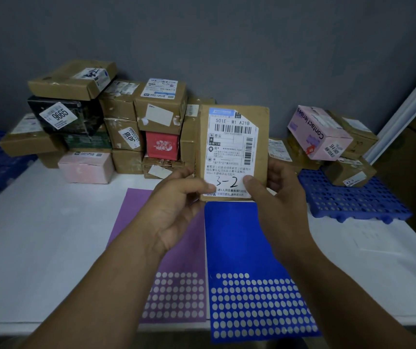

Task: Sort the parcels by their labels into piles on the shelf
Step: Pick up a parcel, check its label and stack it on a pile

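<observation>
Above the middle of the white shelf (pixel 50 235), a flat brown parcel (pixel 263 147) stands upright between both hands, its face turned to the camera. The left hand (pixel 176 205) pinches its lower left corner, thumb on the front and fingers curled behind. The right hand (pixel 277 195) grips the lower right edge the same way, thumb pressed on the white label (pixel 232 147). That label shows "501E- M1 A21B" over a barcode and a handwritten "3-2" near the bottom; the small print is too fine to read.

Under the hands, a purple sheet (pixel 171 248) and a blue sheet (pixel 239 248) lie side by side on the shelf, both with rows of pale dots at their near ends.

Far left, against the grey wall (pixel 227 46), sits a stack of parcels: a black parcel (pixel 63 114) tagged "9665", a red parcel (pixel 161 146) and a pink box (pixel 86 167) among brown cartons. Far right, a pink carton (pixel 320 133) marked "Contact lenses" leans tilted on brown boxes, beside a blue perforated mat (pixel 352 200).
</observation>
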